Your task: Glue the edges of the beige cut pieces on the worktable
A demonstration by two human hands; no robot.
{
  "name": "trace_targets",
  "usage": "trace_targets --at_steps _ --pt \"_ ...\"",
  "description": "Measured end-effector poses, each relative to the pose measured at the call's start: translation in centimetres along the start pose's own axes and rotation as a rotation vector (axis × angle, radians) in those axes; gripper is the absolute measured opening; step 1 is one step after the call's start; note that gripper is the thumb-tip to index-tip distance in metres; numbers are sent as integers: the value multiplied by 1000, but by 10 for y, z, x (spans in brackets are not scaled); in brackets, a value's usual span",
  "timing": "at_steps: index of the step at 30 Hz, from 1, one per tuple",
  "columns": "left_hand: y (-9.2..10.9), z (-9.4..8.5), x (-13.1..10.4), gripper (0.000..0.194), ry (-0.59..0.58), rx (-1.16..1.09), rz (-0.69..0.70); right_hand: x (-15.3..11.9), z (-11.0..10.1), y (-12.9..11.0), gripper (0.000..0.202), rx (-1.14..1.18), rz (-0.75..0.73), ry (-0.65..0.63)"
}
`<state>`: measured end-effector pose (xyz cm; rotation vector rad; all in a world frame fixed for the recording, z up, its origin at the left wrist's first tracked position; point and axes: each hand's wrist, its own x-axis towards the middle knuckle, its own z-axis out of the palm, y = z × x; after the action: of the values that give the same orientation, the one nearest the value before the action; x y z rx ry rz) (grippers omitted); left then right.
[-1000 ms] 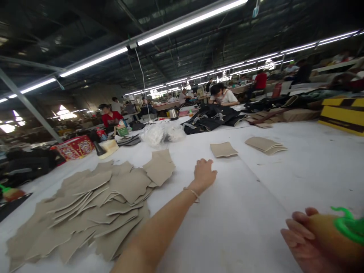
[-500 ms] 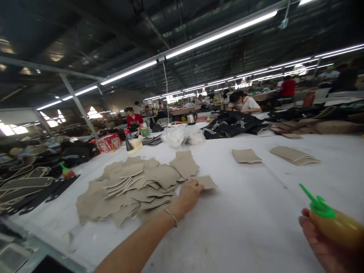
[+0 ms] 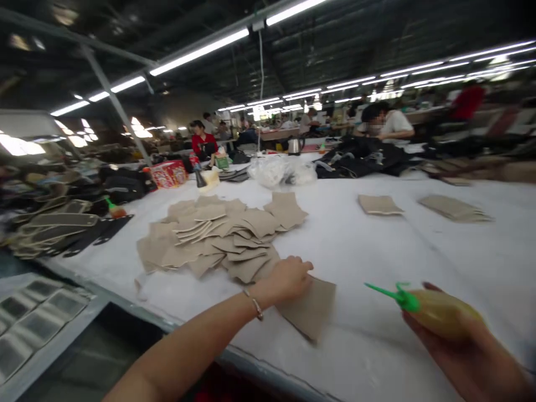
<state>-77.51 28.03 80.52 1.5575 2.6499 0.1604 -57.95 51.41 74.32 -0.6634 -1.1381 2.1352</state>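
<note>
My left hand (image 3: 291, 277) has its fingers on a flat beige piece (image 3: 312, 307) lying near the front edge of the white table (image 3: 343, 352); part of that piece is hidden under the hand. To its upper left spreads a heap of beige pieces (image 3: 209, 237). My right hand (image 3: 456, 340) is wrapped round a squeeze bottle (image 3: 444, 314) of yellowish liquid, tilted so its green nozzle points left over the table. Two small sets of beige pieces, one (image 3: 380, 205) and another (image 3: 454, 207), rest farther back on the right.
Clear plastic bags (image 3: 280, 170), a red patterned box (image 3: 168, 174) and a kettle (image 3: 295, 146) stand at the back. Dark fabric (image 3: 368, 156) lies beyond. Left are dark strap pieces (image 3: 62, 223) and another green-topped bottle (image 3: 116, 210). A person (image 3: 387, 123) sits across.
My left hand has brought a beige piece from beside the heap toward the table's front edge. The bottle in my right hand has moved left, its nozzle now lying more level. The view has shifted.
</note>
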Motion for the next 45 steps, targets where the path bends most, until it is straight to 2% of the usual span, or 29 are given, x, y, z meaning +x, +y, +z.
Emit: trace_targets --at_steps 1,3,7,12,17,21,24,28,32,36,45 --pt "11 4 -2 37 -7 -35 -9 -8 4 -3 62 28 62 24" --pt "34 12 -8 46 -34 -89 -53 -20 14 -6 61 20 52 51" --pt "60 13 -17 39 -84 -100 -143 -31 21 -7 60 -101 -5 35" --pt "66 7 -18 43 -159 -98 -191 -43 9 -3 66 -183 -70 54" --pt "71 14 -17 48 -115 -96 -235 -50 9 1 66 -260 -99 72" --pt "77 16 -9 46 -124 -24 -248 -54 11 1 62 -369 -216 61" --pt "73 13 -6 38 -140 35 -193 -57 8 2 58 -511 -347 41" --pt "57 8 -10 31 -158 20 -110 -58 8 2 57 -685 -482 36" --pt "43 9 -15 39 -133 -54 -32 -59 19 2 58 -844 -574 -12" --pt "37 16 -15 51 -86 -147 49 -58 31 0 56 -969 -682 -95" --pt "31 29 -14 54 -33 -149 67 -45 41 -3 53 -1131 -818 -237"
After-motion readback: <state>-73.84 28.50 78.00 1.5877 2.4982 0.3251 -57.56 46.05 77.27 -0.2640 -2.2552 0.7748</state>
